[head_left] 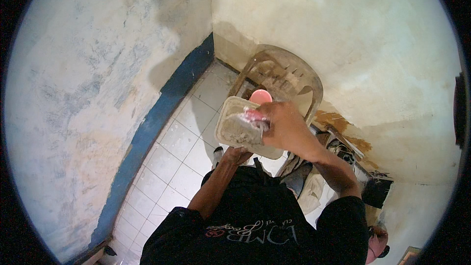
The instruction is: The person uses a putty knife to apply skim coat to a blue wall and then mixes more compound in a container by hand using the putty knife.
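My left hand [238,155] is under the near edge of a pale rectangular plastic tub [219,133], closed on it and holding it up in front of my body. A grey-white paste or powder [235,130] covers the inside of the tub; I cannot tell which it is. Over the tub's right side, my right hand [288,125] grips a small pink tool [255,115] with white smears on it. Motion blur and my fingers hide the tool's exact kind. Just beyond the tub is a round pink cup [260,96].
A dirty plastic armchair [292,64] stands in the corner behind the tub. Patchy walls rise on both sides, the left one with a blue band [162,110] along its foot. White tiles [179,140] cover the floor. Cloths and clutter [343,149] lie to my right.
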`<state>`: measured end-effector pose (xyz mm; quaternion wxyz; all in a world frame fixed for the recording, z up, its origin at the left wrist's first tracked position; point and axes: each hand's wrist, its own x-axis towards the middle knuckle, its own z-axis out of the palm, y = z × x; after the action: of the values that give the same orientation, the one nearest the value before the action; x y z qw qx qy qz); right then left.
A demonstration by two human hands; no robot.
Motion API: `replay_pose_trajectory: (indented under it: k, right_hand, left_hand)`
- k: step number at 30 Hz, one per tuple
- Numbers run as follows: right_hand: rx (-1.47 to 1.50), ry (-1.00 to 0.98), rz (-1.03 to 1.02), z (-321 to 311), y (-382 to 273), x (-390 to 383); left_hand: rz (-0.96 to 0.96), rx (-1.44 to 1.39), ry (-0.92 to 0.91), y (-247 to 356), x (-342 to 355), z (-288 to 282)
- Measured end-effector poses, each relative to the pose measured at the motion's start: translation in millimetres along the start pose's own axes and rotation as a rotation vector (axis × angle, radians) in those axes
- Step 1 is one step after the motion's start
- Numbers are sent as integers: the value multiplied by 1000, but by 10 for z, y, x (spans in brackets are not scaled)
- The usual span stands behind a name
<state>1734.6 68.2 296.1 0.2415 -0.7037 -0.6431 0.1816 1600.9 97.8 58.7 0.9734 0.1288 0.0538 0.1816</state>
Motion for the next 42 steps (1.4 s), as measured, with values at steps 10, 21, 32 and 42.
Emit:
replay_pose_trajectory:
  k: [10,21,32,42]
  right_hand:
    - [-74,-91,130,-8,-41,21]
    - [1,-141,17,-18,-99,-144]
    - [-141,-135,38,192,-13,-26]
    - [-121,0,-12,60,39,19]
  left_hand:
    - [30,92,-137,-53,10,-186]
    - [9,74,-151,-126,-64,-801]
    - [11,-100,6,58,12,-8]
    - [139,133,-186,66,-30,10]
